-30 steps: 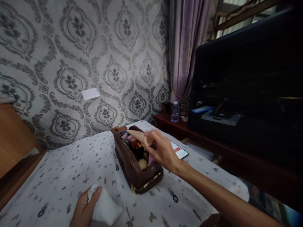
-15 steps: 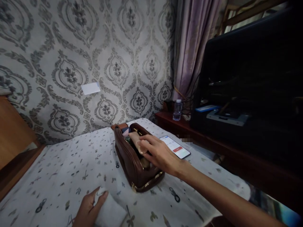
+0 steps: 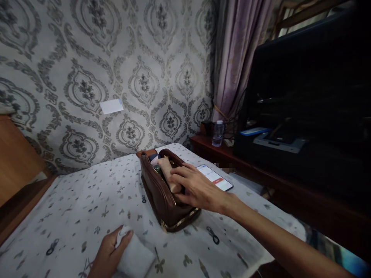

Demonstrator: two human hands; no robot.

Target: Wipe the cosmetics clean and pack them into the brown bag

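Note:
A brown leather toiletry bag [image 3: 153, 193] with gold zips sits unzipped on the bed. Inside its mouth lies a long beige, roll-shaped item [image 3: 167, 173], beside a small dark green-capped bottle [image 3: 157, 168]. My right hand [image 3: 193, 185] is over the bag's right side, fingers bent and apart, fingertips touching the beige item's near right edge. Its thumb is low over the bag opening. At the lower left, my left hand [image 3: 111, 251] pinches a folded white cloth [image 3: 135, 255] between thumb and fingers. The bag's deeper contents are hidden.
A lit phone [image 3: 217, 178] lies right of the bag on the patterned bedsheet [image 3: 101, 200]. A clear bottle [image 3: 218, 133] stands on the dark red ledge [image 3: 199, 143] beside a large black screen-like object [image 3: 304, 96]. A wooden panel [image 3: 20, 158] borders the bed's left.
My right hand's fingers have shifted off the top of the beige item to its right edge, so more of the item shows. My left hand still holds the white cloth.

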